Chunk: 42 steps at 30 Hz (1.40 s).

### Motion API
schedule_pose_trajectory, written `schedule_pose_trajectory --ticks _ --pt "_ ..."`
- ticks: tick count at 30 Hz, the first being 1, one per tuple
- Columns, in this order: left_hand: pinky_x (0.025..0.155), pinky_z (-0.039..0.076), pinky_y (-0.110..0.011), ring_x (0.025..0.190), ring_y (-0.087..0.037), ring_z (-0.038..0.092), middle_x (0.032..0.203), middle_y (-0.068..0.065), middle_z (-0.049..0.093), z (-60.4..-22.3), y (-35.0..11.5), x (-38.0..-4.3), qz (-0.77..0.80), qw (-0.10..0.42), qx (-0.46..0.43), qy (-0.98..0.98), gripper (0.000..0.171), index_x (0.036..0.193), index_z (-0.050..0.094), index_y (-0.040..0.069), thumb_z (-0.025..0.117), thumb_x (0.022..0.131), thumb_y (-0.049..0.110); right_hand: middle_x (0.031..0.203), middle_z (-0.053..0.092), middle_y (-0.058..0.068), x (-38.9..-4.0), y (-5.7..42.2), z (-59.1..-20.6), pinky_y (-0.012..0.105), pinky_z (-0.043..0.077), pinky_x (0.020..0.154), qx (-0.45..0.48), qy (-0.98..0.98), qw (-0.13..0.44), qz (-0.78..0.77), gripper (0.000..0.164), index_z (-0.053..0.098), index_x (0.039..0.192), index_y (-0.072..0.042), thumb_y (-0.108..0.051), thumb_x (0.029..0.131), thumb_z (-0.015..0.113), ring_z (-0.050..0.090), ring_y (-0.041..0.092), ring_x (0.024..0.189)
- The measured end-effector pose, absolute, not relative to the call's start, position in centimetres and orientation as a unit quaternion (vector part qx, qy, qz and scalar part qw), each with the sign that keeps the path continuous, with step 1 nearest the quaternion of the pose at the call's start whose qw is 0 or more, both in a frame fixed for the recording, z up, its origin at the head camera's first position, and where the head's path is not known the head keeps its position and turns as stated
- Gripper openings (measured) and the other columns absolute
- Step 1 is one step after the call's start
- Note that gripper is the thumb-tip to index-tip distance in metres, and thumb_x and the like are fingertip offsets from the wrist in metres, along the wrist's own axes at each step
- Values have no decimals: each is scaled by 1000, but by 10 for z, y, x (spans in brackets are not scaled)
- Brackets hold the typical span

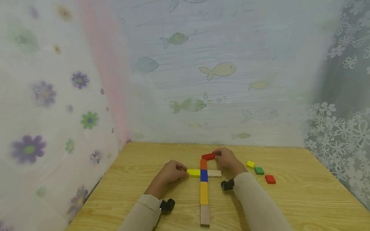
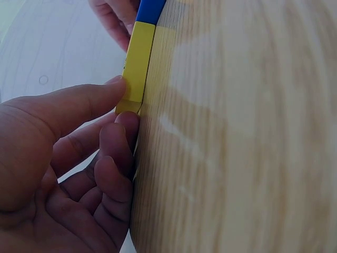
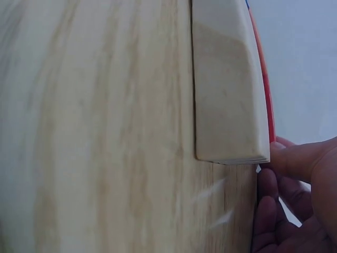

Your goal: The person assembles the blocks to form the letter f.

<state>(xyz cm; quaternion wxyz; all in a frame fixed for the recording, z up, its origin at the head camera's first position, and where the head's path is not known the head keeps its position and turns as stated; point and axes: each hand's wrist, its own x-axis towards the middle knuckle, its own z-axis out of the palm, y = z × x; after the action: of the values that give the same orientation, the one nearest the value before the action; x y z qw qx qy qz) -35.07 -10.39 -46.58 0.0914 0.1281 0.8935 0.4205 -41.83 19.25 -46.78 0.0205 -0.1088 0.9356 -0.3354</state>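
One red block [image 1: 207,156] leads off leftward from the right hand [image 1: 227,158], whose thumb and fingers pinch its right end. Its long axis runs mostly sideways, its free end slanting slightly toward the person, at the far end of an orange block [image 1: 203,164]; whether the two touch, I cannot tell. That crosswise lie over the orange block's end looks like the relation that counts for any move here, and the right hand is the nearer one.

Toward the person from that grip, a pale wooden block [image 1: 214,174] lies sideways, meeting a blue block [image 1: 203,175] at its left end. From the blue block's other side, a yellow block [image 1: 193,173] reaches to the left hand [image 1: 170,171], which pinches its outer end between thumb and fingers; its long axis points rightward from that grip.

Nearer the person than both grips, an amber block [image 1: 203,193] and a light brown block [image 1: 205,215] extend the column lengthwise.

Well to the right of the right hand lie three loose pieces: a small yellow piece [image 1: 250,164], a green piece [image 1: 259,170] and a small red piece [image 1: 270,179], all on the wood-grained table [image 1: 130,166].
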Motion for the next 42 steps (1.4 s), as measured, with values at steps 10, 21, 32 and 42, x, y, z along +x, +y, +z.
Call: schedule_pose_trajectory --ticks 10,21,32,42 --pt "75 55 -34 90 -18 62 106 -3 73 -467 -104 -351 423 89 128 893 29 114 79 12 82 90 27 129 69 15 -417 193 -467 53 48 107 -111 935 18 -336 30 70 130 -3 -8 102 59 63 35 122" --pt "76 55 -34 89 -18 62 107 -3 73 -466 -103 -350 426 92 123 892 29 114 79 12 82 90 27 125 70 15 -418 193 -465 53 48 107 -117 936 16 -333 30 69 129 -2 -7 101 61 64 33 119" --pt "78 56 -36 91 -18 63 107 -3 73 -465 -104 -348 424 89 124 893 28 113 79 12 82 89 27 120 72 16 -413 194 -461 52 52 102 -132 940 9 -314 36 64 135 1 -8 100 61 66 34 113" --pt "77 56 -36 91 -18 64 107 -4 73 -465 -104 -348 415 87 127 896 26 113 79 12 81 91 26 121 70 19 -408 206 -455 52 54 99 -155 940 -30 -303 39 62 138 2 -11 101 64 67 37 112"
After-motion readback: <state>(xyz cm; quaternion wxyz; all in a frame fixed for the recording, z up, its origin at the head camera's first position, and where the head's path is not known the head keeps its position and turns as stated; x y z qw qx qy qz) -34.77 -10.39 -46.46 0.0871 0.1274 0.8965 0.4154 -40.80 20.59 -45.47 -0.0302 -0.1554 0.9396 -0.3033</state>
